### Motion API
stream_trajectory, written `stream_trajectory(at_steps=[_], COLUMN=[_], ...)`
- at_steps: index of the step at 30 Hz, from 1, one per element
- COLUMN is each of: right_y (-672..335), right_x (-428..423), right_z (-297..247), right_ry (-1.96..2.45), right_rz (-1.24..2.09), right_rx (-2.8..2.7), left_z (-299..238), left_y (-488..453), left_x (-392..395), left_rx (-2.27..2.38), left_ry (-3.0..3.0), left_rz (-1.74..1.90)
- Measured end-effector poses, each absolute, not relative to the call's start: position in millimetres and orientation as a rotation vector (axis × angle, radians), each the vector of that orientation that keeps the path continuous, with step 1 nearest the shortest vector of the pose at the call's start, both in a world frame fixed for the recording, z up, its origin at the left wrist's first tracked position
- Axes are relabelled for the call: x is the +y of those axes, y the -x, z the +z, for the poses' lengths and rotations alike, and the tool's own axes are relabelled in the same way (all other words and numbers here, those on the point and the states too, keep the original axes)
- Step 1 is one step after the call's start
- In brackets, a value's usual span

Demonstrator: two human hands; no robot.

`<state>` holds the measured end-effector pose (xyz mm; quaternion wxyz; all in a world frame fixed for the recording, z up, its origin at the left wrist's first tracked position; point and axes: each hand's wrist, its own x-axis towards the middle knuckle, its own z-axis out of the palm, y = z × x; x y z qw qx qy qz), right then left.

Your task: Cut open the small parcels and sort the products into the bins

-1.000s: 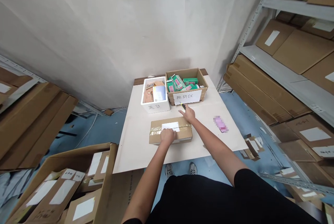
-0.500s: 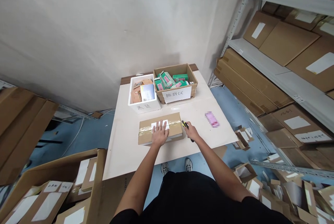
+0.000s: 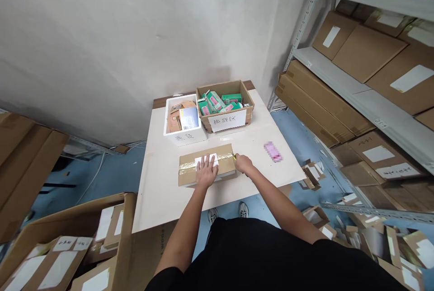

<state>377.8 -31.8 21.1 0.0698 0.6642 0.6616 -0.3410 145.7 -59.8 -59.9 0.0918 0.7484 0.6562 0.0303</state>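
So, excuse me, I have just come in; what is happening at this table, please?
A person stands at the table, left hand flat on a taped cardboard box. The right hand grips a yellow tool, probably a cutter, at the box's right end. Whether the tape is cut, I cannot tell. Behind stand a white bin and an open carton of green boxes.

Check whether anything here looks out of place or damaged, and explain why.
Cartons lie jumbled on the floor at lower right, unlike the boxes lined up on the shelf; the pink item on the table is pixelated.
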Motion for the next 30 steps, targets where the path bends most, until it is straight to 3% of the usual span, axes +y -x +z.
stream_trajectory(at_steps=[21, 30], right_y=[-380.9, -395.9], right_x=[-72.7, -67.8], right_z=[17.1, 0.6], right_ry=[-2.062, -2.359], right_rz=[-1.008, -1.138], right_rx=[2.046, 2.017], left_z=[-57.4, -59.3], left_y=[-148.4, -150.3], left_x=[-74.8, -76.2], left_rx=[1.977, 2.052], left_ry=[-2.261, -2.283], left_rz=[0.099, 0.109])
